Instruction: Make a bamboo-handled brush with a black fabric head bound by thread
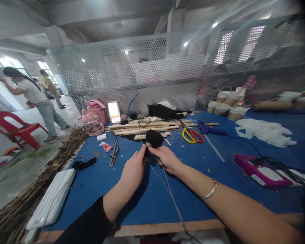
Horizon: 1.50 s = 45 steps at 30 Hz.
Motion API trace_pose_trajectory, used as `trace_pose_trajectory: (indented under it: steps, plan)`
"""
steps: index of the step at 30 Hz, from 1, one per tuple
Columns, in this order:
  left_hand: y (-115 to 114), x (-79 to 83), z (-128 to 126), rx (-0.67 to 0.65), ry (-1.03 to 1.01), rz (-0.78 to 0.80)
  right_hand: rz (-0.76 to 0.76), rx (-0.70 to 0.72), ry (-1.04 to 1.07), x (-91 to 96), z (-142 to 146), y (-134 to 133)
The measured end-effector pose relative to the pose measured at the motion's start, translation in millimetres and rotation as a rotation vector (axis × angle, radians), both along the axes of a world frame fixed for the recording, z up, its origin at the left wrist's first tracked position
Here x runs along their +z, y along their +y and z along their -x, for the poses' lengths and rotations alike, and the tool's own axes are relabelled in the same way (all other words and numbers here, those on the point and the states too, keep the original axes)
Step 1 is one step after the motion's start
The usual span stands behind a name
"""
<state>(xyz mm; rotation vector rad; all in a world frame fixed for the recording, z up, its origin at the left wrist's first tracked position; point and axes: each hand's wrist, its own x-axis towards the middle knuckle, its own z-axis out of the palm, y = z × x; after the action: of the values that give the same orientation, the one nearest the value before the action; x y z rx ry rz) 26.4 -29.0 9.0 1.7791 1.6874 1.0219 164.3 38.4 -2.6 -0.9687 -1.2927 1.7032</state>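
Note:
My left hand and my right hand meet over the blue table, both pinched on the neck of a small black fabric bundle. A thin grey string runs from the bundle down between my forearms to the table's front edge. The fingers of both hands are closed round the bundle's narrow base. A silver bangle sits on my right wrist.
Wooden sticks, scissors with yellow and red handles, a blue glue gun, white cloth, a magenta box, small baskets and a pink bag lie around. Two people stand at far left beside a red chair.

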Motion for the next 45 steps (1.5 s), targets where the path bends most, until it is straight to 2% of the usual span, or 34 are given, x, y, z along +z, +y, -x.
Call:
trace_pose_trajectory:
  steps: [3, 9, 14, 20, 24, 27, 30, 32, 33, 36, 41, 43, 45]
  plan:
    - [8, -1.6, 9, 0.007, -0.065, -0.067, -0.035, -0.006, 0.024, 0.0, 0, 0]
    - [12, 8.0, 17, 0.036, -0.037, -0.125, -0.128, -0.086, 0.019, 9.6, 1, -7]
    - [12, 12.3, 17, 0.008, -0.112, -0.094, -0.068, -0.029, 0.044, 14.5, -2, -5]
    - [10, 20.9, 12, -0.084, -0.563, 0.275, 0.019, 0.057, 0.116, 9.7, -6, 7]
    - [9, 27.1, 14, -0.221, -0.796, 0.391, 0.044, 0.104, 0.205, 7.8, -9, 11]
    - [12, 21.4, 20, -0.349, -0.967, 0.53, 0.133, 0.225, 0.245, 6.0, -13, 11]
    - [19, 12.1, 27, -0.441, -1.03, 0.715, 0.201, 0.288, 0.266, 2.3, -14, 9]
    - [22, 9.7, 30, -0.41, -0.963, 0.783, 0.199, 0.257, 0.249, -0.4, -13, 8]
    - [23, 10.0, 30, -0.342, -0.926, 0.742, 0.201, 0.24, 0.231, -1.5, -11, 8]
    - [20, 13.6, 24, -0.109, -0.82, 0.439, 0.202, 0.208, 0.183, -3.9, -4, 6]
    - [14, 11.0, 6, -0.098, -0.463, 0.135, 0.109, 0.223, 0.071, 0.2, 7, -3]
    - [18, 9.3, 8, -0.056, -0.455, 0.107, 0.077, 0.26, -0.022, 9.0, 7, -9]
    - [25, 10.9, 18, 0.01, -0.565, 0.145, 0.062, 0.294, -0.122, 24.4, -1, -16]
